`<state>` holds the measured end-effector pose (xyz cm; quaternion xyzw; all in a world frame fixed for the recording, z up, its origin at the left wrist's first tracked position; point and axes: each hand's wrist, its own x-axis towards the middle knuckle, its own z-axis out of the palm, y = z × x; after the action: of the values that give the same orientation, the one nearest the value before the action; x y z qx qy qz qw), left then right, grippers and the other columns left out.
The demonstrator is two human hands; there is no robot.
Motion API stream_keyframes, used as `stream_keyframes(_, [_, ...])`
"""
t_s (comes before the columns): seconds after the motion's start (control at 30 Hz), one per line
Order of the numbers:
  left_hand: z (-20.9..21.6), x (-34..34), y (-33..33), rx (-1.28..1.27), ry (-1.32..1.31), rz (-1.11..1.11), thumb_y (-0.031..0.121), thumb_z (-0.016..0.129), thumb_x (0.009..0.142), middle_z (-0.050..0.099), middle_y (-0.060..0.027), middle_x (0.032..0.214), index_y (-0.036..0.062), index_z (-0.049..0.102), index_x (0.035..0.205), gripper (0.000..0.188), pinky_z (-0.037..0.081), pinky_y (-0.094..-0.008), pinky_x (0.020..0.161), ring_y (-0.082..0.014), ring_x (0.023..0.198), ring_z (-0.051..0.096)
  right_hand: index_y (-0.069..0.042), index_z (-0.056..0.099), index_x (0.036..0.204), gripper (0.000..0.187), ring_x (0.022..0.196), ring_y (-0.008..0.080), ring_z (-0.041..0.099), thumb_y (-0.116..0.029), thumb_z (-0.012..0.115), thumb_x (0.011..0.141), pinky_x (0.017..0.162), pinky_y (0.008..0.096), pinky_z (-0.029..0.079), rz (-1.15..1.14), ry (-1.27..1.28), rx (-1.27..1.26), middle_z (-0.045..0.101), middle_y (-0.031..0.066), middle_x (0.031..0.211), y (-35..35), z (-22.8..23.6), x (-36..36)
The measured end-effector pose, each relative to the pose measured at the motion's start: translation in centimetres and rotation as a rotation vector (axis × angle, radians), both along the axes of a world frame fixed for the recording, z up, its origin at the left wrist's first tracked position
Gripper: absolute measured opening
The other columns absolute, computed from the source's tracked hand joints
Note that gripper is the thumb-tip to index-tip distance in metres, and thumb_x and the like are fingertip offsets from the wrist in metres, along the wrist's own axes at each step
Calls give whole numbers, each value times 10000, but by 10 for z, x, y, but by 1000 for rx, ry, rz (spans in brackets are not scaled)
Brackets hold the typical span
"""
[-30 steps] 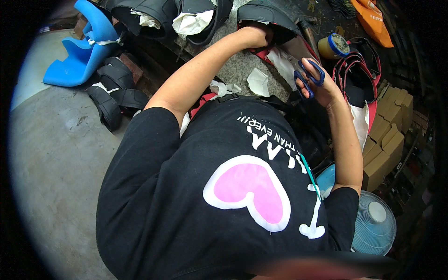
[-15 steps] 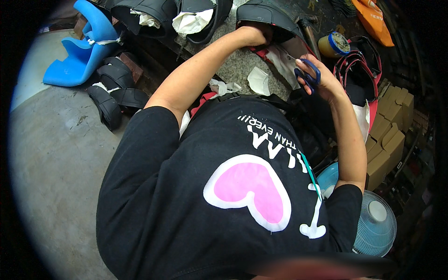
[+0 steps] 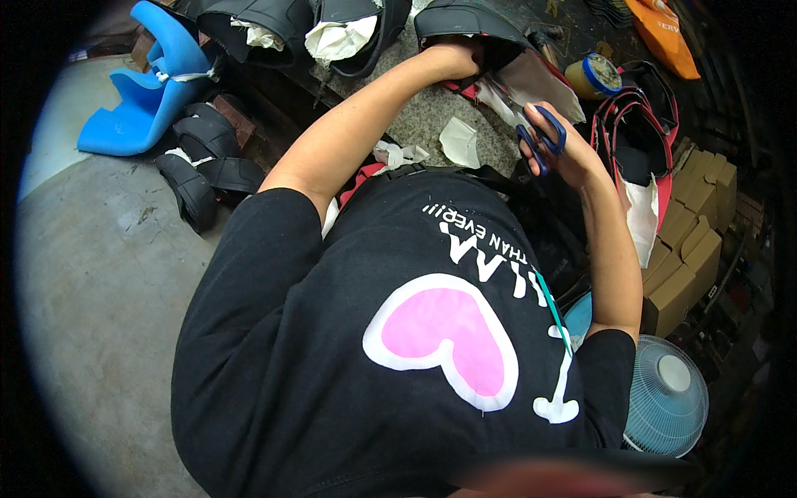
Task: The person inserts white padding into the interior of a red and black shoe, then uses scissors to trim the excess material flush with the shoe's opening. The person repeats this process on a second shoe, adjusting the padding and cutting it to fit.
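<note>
My left hand [image 3: 455, 60] reaches into the opening of a black shoe upper [image 3: 469, 23] with red edging. Its fingertips are hidden inside, and the hand appears closed on the upper's edge. A pale lining flap [image 3: 544, 85] hangs from that upper toward my right hand [image 3: 577, 153]. Fingers of the right hand are through the loops of blue-handled scissors [image 3: 554, 131], whose handles are spread apart. The blades point up and left to the lining beside my left hand. Below them, a loose white scrap [image 3: 459, 142] lies on the grey speckled work surface [image 3: 419, 116].
More black uppers stuffed with white paper [image 3: 340, 37] stand at the far left. Beyond my right hand are a yellow jar [image 3: 594, 76], red-edged uppers [image 3: 635, 124] and cardboard boxes [image 3: 689, 241]. A fan [image 3: 667, 397] stands lower right, a blue foam piece [image 3: 149, 100] at left.
My right hand has shifted slightly left with the scissors, and their handles are farther apart. More of the pale lining flap shows to their right. My left hand has barely moved.
</note>
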<state>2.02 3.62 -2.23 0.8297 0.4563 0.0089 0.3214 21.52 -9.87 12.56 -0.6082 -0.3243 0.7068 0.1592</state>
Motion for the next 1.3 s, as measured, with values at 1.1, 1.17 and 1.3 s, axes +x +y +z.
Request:
stream_keyframes(1.1, [-13,8,4,61,86,-79,280,535,869,660,-183,1177,117,690,1150,359,499,-430,909,-352,1044,649,-149,481,972,341,416,128,480,-478,574,967,399,232,382,-160,149,-7,560,58,652,-7,-14,4])
stream_keyframes(1.17, [-10,9,5,48,133,-100,271,534,864,664,-192,1160,110,689,1150,362,505,-428,896,-355,1022,657,-143,479,973,336,410,124,471,-463,581,968,397,225,379,-194,160,-40,558,58,650,-4,-16,1])
stream_keyframes(1.3, [-4,6,3,53,61,-89,157,492,813,664,-253,1122,20,714,1069,365,508,-454,903,-390,1022,656,-129,477,987,324,400,106,455,-428,601,967,389,205,366,-181,181,4,557,51,650,1,-22,4])
